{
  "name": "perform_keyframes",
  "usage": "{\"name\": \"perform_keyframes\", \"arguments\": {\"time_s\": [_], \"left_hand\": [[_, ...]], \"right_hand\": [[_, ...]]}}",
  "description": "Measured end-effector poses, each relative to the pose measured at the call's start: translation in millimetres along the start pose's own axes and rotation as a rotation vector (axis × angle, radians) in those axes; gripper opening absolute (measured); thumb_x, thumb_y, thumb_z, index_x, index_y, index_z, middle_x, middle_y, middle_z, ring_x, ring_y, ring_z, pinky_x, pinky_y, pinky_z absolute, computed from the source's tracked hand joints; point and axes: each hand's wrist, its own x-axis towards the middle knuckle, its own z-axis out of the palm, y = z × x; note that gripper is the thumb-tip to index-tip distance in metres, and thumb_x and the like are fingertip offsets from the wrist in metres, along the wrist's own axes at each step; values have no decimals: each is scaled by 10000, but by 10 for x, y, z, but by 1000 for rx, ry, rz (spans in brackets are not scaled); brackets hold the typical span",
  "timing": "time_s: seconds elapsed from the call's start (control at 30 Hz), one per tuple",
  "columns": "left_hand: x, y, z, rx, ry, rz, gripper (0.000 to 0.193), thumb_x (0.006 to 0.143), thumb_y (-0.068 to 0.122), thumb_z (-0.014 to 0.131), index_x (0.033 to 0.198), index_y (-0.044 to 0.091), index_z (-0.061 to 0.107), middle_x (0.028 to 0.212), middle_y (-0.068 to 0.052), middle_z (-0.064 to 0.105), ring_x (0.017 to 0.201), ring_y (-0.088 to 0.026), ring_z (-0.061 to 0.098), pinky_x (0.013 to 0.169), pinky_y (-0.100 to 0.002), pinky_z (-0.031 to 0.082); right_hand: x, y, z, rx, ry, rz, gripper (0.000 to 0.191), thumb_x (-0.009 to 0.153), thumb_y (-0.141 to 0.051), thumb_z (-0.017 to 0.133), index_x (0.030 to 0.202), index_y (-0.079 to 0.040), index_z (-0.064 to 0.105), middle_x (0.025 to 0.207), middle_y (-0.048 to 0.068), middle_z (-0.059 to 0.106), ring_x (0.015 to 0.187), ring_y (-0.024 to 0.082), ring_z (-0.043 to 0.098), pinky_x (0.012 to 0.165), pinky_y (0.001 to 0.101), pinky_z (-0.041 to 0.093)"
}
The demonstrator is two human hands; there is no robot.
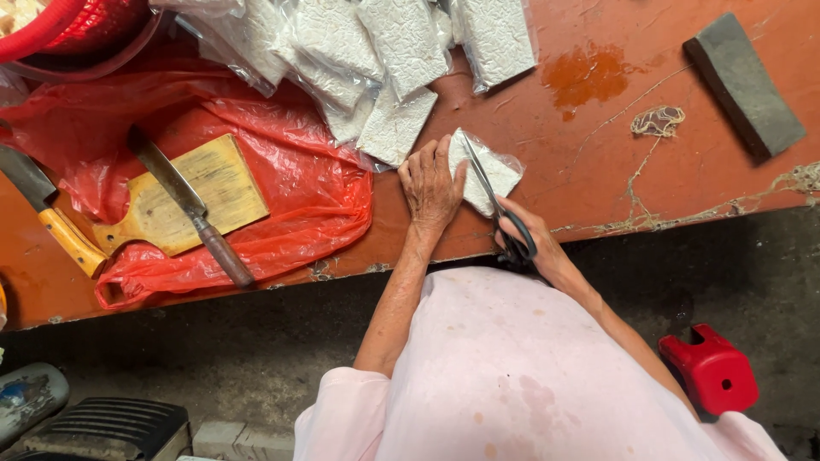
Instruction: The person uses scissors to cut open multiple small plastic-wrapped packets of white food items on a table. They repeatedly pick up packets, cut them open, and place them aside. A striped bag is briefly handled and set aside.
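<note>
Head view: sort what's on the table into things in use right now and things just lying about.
In use:
- left hand, pressing down the small white packet
- right hand, working the scissors on that packet

Lying about:
- wooden cutting board on red plastic sheet
- brown-handled knife
- yellow-handled knife
- pile of white packets
- grey sharpening stone
- red stool

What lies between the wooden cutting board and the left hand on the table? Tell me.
In the head view, crumpled red plastic sheet covers the stretch between the wooden cutting board and the left hand, then bare reddish-brown tabletop.
</note>
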Motion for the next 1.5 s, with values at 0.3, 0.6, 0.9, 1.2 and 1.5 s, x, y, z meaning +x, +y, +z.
{"name": "perform_keyframes", "arguments": {"time_s": [0.3, 0.6, 0.9, 1.2, 1.5], "left_hand": [[143, 95, 73, 13, -48, -59, 409, 892, 178, 707, 1276, 96, 593, 1164, -76, 565, 1091, -243, 534, 966, -435, 385], [72, 26, 182, -77, 24, -71, 213, 933, 101, 661, 1143, 132, 670, 1053, -28, 639, 1021, -240, 585, 945, -416, 415], [819, -575, -343, -969, 191, -550, 228, 984, 182, 397, 998, 40, 575, 1007, -107, 600, 1000, -224, 573, 936, -365, 490], [3024, -498, -596, -569, 452, -16, 365, 1062, 211, 529, 1344, -21, 533, 1414, -174, 501, 1309, -308, 513, 1134, -419, 412], [3914, 1472, 2096, -465, -333, 243, 581, 973, 327, 630, 1420, 0, 458, 1187, -244, 612, 1123, -425, 584, 995, -491, 478]], "right_hand": [[90, -85, -72, 165, -10, 7, 679, 953, -366, 634, 1519, -24, 481, 727, 11, 565, 631, 108, 529, 527, 270, 385], [352, -304, 96, 576, -21, 97, 353, 1003, -454, 623, 972, -107, 568, 652, 19, 543, 551, 110, 443, 515, 273, 357], [-361, -365, -662, 759, -87, -71, 495, 952, -433, 634, 1258, -55, 540, 644, 23, 510, 534, 113, 447, 538, 278, 390], [-192, -348, -1075, 731, 75, -177, 630, 977, -428, 606, 1431, -18, 453, 662, 65, 542, 519, 138, 480, 503, 277, 400], [-246, -549, -1159, 703, 312, -182, 688, 986, -395, 565, 1524, 9, 424, 613, 35, 517, 487, 92, 428, 445, 234, 333]]}}
